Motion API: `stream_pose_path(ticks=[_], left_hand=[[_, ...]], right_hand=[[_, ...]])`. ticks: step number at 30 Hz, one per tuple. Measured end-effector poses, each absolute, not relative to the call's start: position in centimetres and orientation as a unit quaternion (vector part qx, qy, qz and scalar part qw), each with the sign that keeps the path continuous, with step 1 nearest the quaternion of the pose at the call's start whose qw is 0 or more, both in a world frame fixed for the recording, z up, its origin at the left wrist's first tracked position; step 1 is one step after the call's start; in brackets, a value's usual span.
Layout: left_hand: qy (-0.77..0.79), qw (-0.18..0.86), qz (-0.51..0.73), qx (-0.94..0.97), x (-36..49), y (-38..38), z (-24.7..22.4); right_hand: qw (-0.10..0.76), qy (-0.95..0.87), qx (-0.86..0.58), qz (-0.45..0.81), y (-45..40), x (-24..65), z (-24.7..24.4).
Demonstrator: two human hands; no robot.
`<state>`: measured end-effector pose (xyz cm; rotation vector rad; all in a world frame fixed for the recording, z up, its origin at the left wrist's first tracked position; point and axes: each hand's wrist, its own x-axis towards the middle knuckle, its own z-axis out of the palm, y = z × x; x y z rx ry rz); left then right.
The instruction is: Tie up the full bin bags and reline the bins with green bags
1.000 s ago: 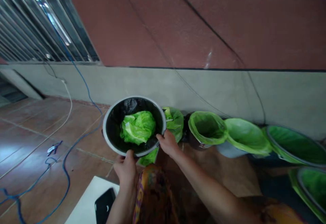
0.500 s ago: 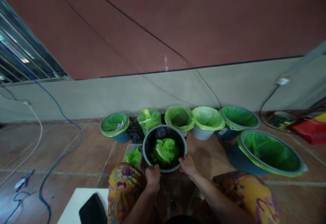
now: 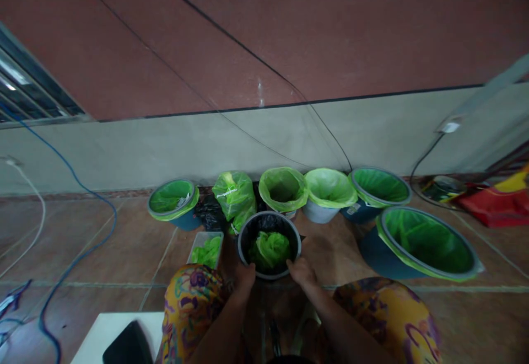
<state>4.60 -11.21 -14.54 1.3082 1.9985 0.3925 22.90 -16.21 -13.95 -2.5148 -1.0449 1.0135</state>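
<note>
Between my knees is a round bin with a grey rim and black lining. Crumpled green plastic lies inside it. My left hand grips the near left side of the rim, and my right hand holds the near right side. Just left of the bin is a clear tray containing more green plastic. A filled, tied green bag and a black bag sit behind it.
Lined bins stand by the wall: a blue one at left, two pale ones in the middle, dark blue ones at right. A white board, blue cable and red object lie around.
The held bin has moved down and away from the row of bins, looking smaller and lower between my knees. My hands have gone with it. The whole view has shifted slightly.
</note>
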Motion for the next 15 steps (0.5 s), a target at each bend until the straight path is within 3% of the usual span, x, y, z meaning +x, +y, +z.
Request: stream_pose_path(ticks=[5, 15], left_hand=[[0.822, 0.217, 0.176, 0.496, 4.1, -10.4, -13.0], [0.814, 0.252, 0.079, 0.517, 4.5, -9.2, -13.1]], right_hand=[[0.074, -0.325, -0.895, 0.298, -14.6, 23.9, -13.3], [0.064, -0.377, -0.887, 0.258, -13.6, 25.0, -15.3]])
